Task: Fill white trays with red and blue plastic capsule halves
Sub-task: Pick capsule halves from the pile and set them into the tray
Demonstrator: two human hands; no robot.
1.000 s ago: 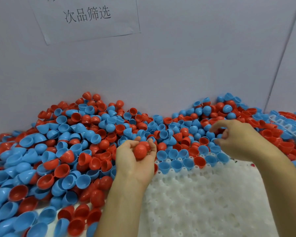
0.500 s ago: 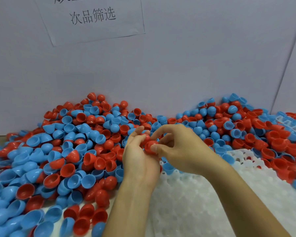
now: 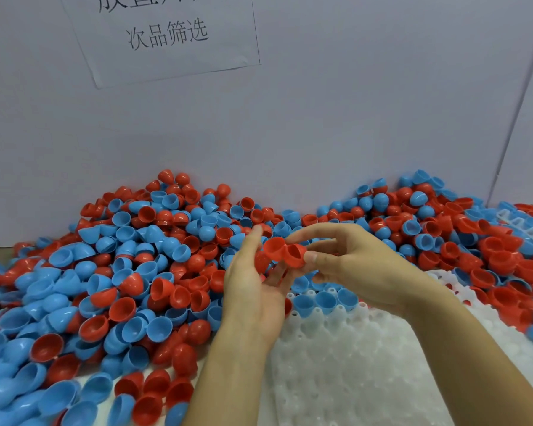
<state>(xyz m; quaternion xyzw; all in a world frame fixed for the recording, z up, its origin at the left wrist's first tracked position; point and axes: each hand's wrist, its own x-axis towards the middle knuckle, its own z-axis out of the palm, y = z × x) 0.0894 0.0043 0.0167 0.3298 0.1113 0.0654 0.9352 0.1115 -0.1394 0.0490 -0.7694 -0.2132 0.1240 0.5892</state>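
Observation:
A red capsule (image 3: pixel 282 253), opened into two joined halves with both cups showing, hangs above the far edge of the white tray (image 3: pixel 366 364). My left hand (image 3: pixel 256 290) holds the left half in its fingers, palm up. The right half is pinched by my right hand (image 3: pixel 348 259) between thumb and fingers. A few blue halves (image 3: pixel 323 301) sit in the tray's far row, below my hands. A deep heap of loose red and blue capsule halves (image 3: pixel 130 272) covers the table to the left and behind.
A grey wall (image 3: pixel 320 133) with a paper sign (image 3: pixel 166 35) backs the heap. A second white tray (image 3: pixel 523 222) holding halves lies at the far right. More red halves (image 3: pixel 505 272) crowd the near tray's right edge.
My right hand came over from the right to meet the left. The closed red capsule held by my left hand now lies open as two joined halves between both hands.

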